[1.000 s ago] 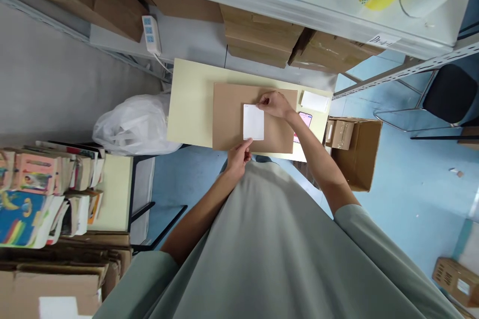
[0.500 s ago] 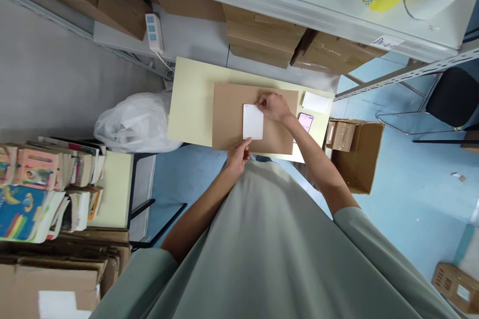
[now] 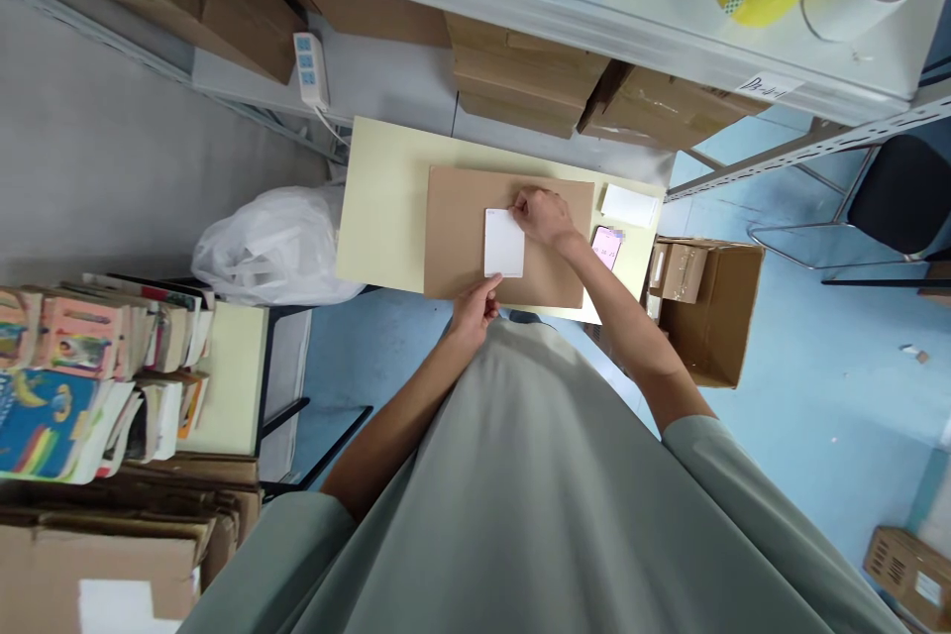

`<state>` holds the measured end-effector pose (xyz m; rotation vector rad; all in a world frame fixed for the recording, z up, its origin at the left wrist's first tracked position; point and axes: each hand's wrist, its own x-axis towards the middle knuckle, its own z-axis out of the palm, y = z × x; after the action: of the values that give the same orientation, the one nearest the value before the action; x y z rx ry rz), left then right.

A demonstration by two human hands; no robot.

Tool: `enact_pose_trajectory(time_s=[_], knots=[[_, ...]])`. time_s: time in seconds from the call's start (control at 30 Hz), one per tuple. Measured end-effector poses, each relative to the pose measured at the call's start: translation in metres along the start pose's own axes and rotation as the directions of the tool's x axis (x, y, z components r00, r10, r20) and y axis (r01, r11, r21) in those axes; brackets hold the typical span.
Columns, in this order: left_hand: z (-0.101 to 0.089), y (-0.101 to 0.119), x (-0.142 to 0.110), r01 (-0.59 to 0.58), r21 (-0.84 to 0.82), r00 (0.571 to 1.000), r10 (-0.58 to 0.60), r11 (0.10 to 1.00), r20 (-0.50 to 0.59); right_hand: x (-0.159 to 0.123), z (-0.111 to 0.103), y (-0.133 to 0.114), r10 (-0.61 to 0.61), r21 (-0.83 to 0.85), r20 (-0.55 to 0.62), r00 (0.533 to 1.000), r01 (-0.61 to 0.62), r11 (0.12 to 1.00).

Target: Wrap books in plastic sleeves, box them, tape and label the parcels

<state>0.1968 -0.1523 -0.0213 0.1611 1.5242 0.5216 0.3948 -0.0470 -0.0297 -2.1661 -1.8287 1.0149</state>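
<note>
Cardboard (image 3: 455,238) lies mid-frame under a white card (image 3: 503,246); the right hand (image 3: 544,215) pinches the card's upper-right corner, the left hand (image 3: 473,310) touches its lower edge, grip unclear.

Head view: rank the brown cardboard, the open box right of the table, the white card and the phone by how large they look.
1. Brown cardboard
2. Open box; it seems farther away, so true size is unsure
3. White card
4. Phone, partly hidden by the right forearm
</note>
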Motion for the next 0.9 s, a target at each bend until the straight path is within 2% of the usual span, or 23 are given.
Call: enact_pose_trajectory(time_s=[0.23,0.4,0.63,0.9], knots=[[-0.005,-0.004,0.003,-0.004,-0.026,0.999,0.005,1.0,0.039,-0.002,-0.005,-0.001,0.109,0.13,-0.061,0.992,-0.1,0.986],[-0.007,-0.004,0.005,0.004,-0.036,0.998,-0.002,0.999,0.057,-0.011,-0.006,0.0,0.123,0.155,-0.059,0.991,-0.112,0.982],[-0.003,-0.004,0.003,0.01,-0.02,0.999,-0.01,1.0,0.032,-0.024,0.012,-0.01,0.108,0.08,0.086,0.99,-0.115,0.99],[0.0,-0.009,-0.002,-0.071,0.031,0.997,0.071,0.997,0.001,-0.018,0.029,-0.007,0.097,0.158,0.045,0.994,-0.103,0.982]])
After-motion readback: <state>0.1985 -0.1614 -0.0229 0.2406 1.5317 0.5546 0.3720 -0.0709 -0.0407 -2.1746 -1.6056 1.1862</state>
